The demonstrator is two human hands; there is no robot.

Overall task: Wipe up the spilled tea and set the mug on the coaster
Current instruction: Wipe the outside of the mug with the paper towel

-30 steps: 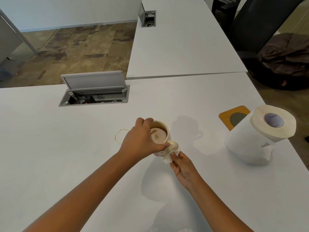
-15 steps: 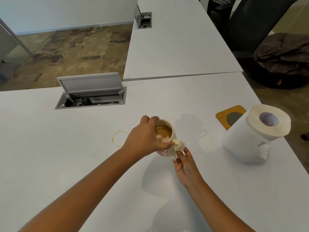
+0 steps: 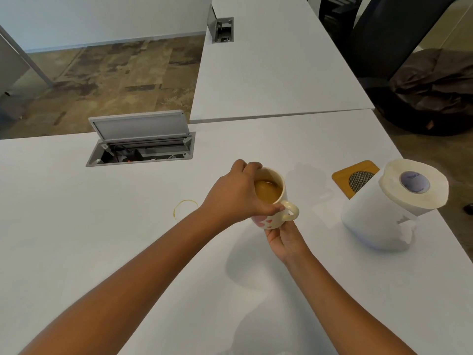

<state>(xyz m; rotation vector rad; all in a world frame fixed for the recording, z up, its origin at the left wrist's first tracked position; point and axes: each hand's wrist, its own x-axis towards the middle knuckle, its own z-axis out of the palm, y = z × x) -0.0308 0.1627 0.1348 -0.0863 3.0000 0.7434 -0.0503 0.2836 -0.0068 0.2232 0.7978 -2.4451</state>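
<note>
Far left on your near white desk [image 3: 76, 252] sits one open cable hatch [image 3: 142, 142], and nearer you, left of the hands, one thin yellow-brown tea ring [image 3: 184, 207] lies unwiped on the desktop. Your left hand [image 3: 238, 198] grips the mug [image 3: 273, 201] from above and from its left, fingers curled over the far rim and thumb against the near side by the handle, so the mug hangs above the desk rather than resting on it. It is one cream mug with pink hearts, holding tea close to the brim. Your right hand [image 3: 284, 238] is cupped beneath the mug's base; from this angle you cannot tell whether it holds a piece of tissue there or simply presses the bottom, because the mug hides the fingertips. Further right, well apart from the mug, one orange coaster [image 3: 345, 172] lies partly hidden behind one paper towel roll [image 3: 394, 206] standing at the right edge. The likely risks: a rim grip on a nearly full mug could let it tilt as you carry it right, slopping fresh tea onto the desk; the roll crowds the coaster, so the mug might knock it or land half off the coaster; and the ring could be forgotten while both hands are busy. A second desk [image 3: 268, 73] lies beyond.
</note>
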